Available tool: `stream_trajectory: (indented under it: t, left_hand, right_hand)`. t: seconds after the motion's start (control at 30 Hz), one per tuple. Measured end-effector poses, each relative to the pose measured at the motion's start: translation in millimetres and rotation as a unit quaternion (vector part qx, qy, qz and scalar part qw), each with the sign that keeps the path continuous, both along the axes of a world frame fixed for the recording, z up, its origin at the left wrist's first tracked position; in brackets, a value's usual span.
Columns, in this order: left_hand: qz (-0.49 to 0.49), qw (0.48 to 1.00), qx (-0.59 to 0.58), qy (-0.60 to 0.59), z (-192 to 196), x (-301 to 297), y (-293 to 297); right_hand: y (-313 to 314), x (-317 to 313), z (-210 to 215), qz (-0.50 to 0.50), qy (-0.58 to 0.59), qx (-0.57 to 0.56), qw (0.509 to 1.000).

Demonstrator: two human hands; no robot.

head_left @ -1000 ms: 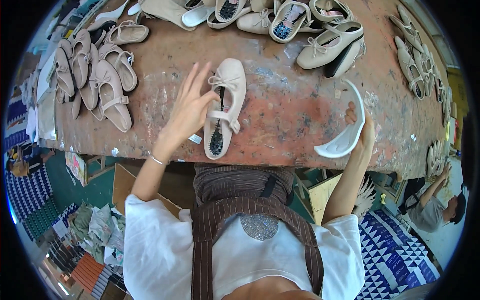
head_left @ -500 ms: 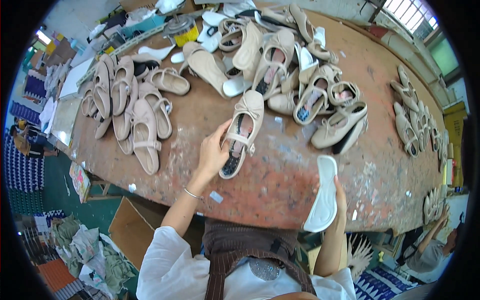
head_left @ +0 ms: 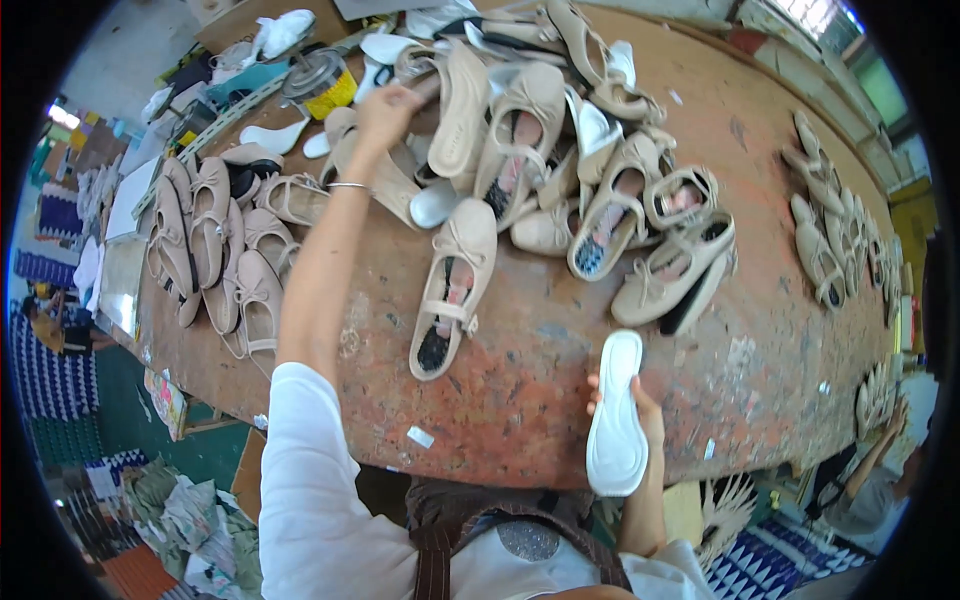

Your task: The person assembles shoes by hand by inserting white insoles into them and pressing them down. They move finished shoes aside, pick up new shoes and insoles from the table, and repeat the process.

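My left hand (head_left: 385, 108) is stretched far across the table to the heap of beige shoes (head_left: 540, 150), close to a tin can (head_left: 318, 82). Its fingers are curled, and I cannot make out whether they hold anything. My right hand (head_left: 645, 415) grips a white insole (head_left: 616, 418) from underneath at the table's near edge, with the insole lying flat and lengthwise. A single beige strap shoe (head_left: 452, 290) lies on the table between my arms, free of both hands.
The worn red-brown table (head_left: 520, 400) carries a row of beige shoes (head_left: 215, 250) at the left and another row (head_left: 825, 235) at the right. White insoles and scraps lie at the back. A person's arm (head_left: 880, 455) shows at the lower right.
My left hand let go of the single beige shoe and reached up to the far heap. The right hand brought the insole over the table edge. The view has tilted forward.
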State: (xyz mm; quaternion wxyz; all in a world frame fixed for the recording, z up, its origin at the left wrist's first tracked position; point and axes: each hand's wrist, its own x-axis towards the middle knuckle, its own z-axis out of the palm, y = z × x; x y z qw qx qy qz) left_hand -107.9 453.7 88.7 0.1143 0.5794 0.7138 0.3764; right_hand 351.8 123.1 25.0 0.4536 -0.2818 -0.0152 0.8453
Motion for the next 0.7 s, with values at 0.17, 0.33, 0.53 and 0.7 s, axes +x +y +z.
stream_trajectory:
  t: [0.17, 0.33, 0.53, 0.7]
  left_hand:
    - [0.066, 0.899, -0.056, -0.430, 103, -38, -134]
    - [-0.033, 0.915, 0.054, -0.399, 103, 9, -327]
    - [-0.205, 0.953, -0.059, -0.218, 14, 108, -442]
    - [-0.138, 0.987, -0.078, -0.038, -48, 106, -475]
  right_hand:
    - [-8, 11, 18, -0.037, -0.027, -0.040, 0.998]
    - [-23, 32, 35, -0.056, -0.112, 0.070, 0.990]
    - [-55, 13, 91, -0.066, -0.704, 0.451, 0.544]
    - [-80, -30, 67, 0.103, -0.704, 0.591, 0.380]
